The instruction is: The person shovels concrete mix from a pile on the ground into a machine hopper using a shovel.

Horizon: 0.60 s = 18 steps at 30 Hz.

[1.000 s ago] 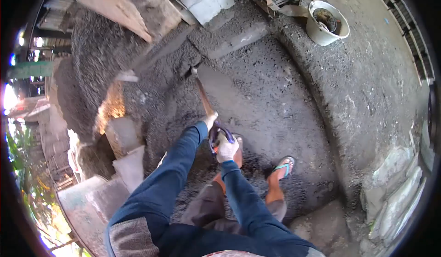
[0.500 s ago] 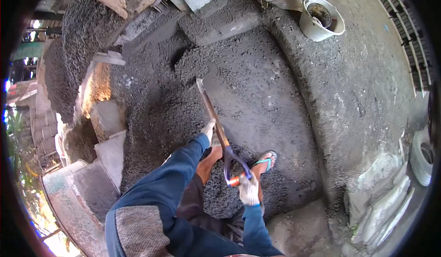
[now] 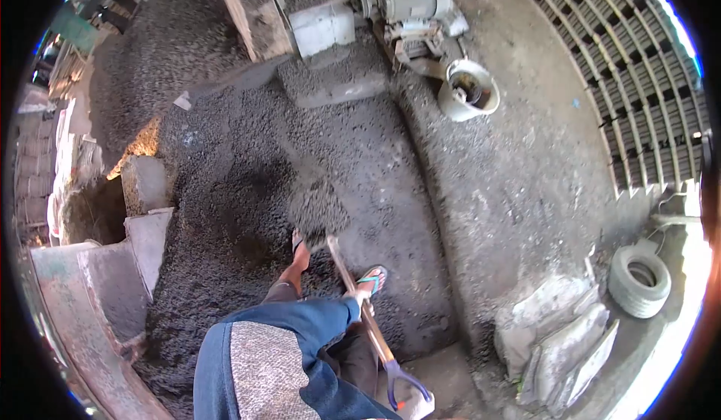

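Observation:
I hold a shovel (image 3: 378,337) with a wooden shaft and a purple D-shaped handle. My gloved left hand (image 3: 361,298) is closed round the middle of the shaft. At the bottom edge of the view, my gloved right hand (image 3: 420,406) grips the handle; part of it is cut off. A heap of dark, wet, gravelly mix (image 3: 319,208) covers the shovel's blade, just ahead of my feet. More of this dark mix (image 3: 218,262) spreads over the floor to the left. My sandalled foot (image 3: 372,279) stands right beside the shaft.
A large gravel pile (image 3: 165,60) rises at the upper left. At the top stands a grey motor (image 3: 413,0), with a white bucket (image 3: 451,105) below it. A raised concrete ledge (image 3: 511,217) runs along the right. Stacked sacks (image 3: 556,330) and a tyre (image 3: 638,281) lie beyond it.
The shovel has drawn back toward my body, and its blade now carries a heap of mix. Both hands have moved down and right in view, while the camera view has shifted.

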### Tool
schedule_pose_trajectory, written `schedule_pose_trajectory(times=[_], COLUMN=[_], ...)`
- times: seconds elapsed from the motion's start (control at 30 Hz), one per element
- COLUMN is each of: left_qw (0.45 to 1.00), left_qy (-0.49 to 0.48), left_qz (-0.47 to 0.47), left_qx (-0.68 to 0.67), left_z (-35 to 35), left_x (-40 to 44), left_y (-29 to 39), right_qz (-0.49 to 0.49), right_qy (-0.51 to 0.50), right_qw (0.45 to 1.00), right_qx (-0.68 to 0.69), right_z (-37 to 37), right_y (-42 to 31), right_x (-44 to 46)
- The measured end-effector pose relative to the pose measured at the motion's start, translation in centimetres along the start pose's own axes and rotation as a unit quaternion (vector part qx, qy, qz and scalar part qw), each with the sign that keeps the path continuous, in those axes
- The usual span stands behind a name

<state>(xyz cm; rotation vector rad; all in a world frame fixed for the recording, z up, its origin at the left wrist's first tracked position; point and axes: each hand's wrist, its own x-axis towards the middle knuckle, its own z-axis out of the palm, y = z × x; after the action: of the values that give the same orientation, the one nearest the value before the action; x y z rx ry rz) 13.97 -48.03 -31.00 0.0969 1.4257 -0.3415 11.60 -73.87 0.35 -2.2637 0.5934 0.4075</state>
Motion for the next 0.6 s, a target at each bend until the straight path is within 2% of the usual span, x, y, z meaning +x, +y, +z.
schedule_pose_trajectory(times=[0.03, 0.07, 0.13, 0.17, 0.23, 0.27, 0.33, 0.4, 0.43, 0.47, 0.53, 0.57, 0.6], left_qw=[1.0, 0.999, 0.997, 0.994, 0.991, 0.986, 0.959, 0.913, 0.868, 0.815, 0.867, 0.906, 0.927], left_qy=[-0.013, -0.026, -0.052, -0.051, -0.067, -0.091, -0.163, -0.302, -0.346, -0.38, -0.343, -0.316, -0.266], left_qz=[0.003, 0.007, -0.005, -0.041, 0.05, 0.08, 0.085, 0.223, 0.328, 0.423, 0.34, 0.182, 0.127], left_qx=[-0.008, -0.018, -0.058, -0.089, -0.1, -0.111, -0.217, -0.157, -0.135, -0.115, -0.123, -0.215, -0.233], left_z=[1.1, 2.0, 3.0, 3.7, 5.1, 5.4, 5.3, 3.0, 2.9, 2.5, 3.5, 4.0, 4.6], left_x=[-2.8, -5.5, -8.2, -10.5, -17.2, -21.7, -30.8, -33.4, -34.5, -35.1, -35.4, -33.1, -31.8], left_y=[-1.5, -2.7, -4.6, -4.3, -2.5, -0.7, 4.1, 8.6, 10.8, 11.0, 9.1, 7.5, 5.9], right_qz=[-0.126, -0.281, -0.101, -0.032, 0.036, 0.047, 0.059, 0.051, 0.029, -0.115, -0.33, -0.2, -0.065], right_qy=[-0.046, -0.085, -0.063, -0.062, -0.084, -0.109, -0.169, -0.245, -0.28, -0.275, -0.308, -0.308, -0.295], right_qw=[0.981, 0.924, 0.98, 0.993, 0.995, 0.99, 0.969, 0.942, 0.936, 0.955, 0.883, 0.93, 0.94], right_qx=[-0.143, -0.247, -0.163, -0.094, 0.028, 0.08, 0.171, 0.222, 0.212, -0.011, -0.133, 0.014, 0.159], right_z=[-3.9, -7.7, -9.6, -9.6, -9.2, -8.4, -5.8, -1.8, -0.2, 0.2, -3.4, -5.4, -7.6], right_y=[2.6, 6.3, 2.6, 0.6, -1.3, -1.8, -2.8, -3.5, -4.5, -6.3, -5.1, -6.1, -8.9], right_x=[1.0, 2.9, 3.2, 4.0, 5.8, 6.9, 9.2, 11.4, 12.4, 13.2, 17.8, 18.0, 17.1])
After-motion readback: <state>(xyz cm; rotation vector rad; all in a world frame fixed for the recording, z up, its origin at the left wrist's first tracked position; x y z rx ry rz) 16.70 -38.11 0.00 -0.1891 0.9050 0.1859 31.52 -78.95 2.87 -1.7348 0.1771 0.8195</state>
